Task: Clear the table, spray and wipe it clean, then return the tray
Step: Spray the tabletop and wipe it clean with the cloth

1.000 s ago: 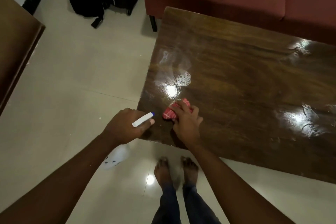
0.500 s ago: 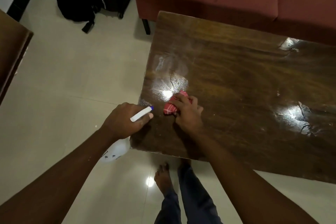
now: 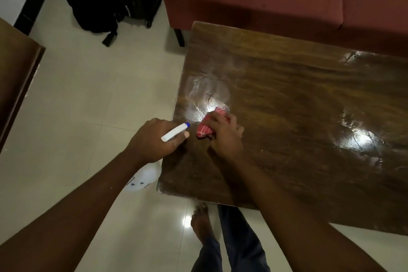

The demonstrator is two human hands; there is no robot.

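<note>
The bunched red-and-white checked cloth has been pushed farther from the near edge of the dark glossy wooden table since a second ago, pinched under the right hand — its fingertips now at the wet sheen. The white plastic spray bottle with a blue nozzle stays wrapped in the left hand just beside — wiping is judged under way; no tray is seen.

Both forearms are bare from the lower edge of the view up to the wrists, no sleeve showing anywhere. Left hand bare, nothing at the wrist; right hand bare as well, no ring or band that I can make out. Down below, dark blue trousers, looks like denim, reaching the ankles. One bare foot shows, no shoe, no sock.
</note>
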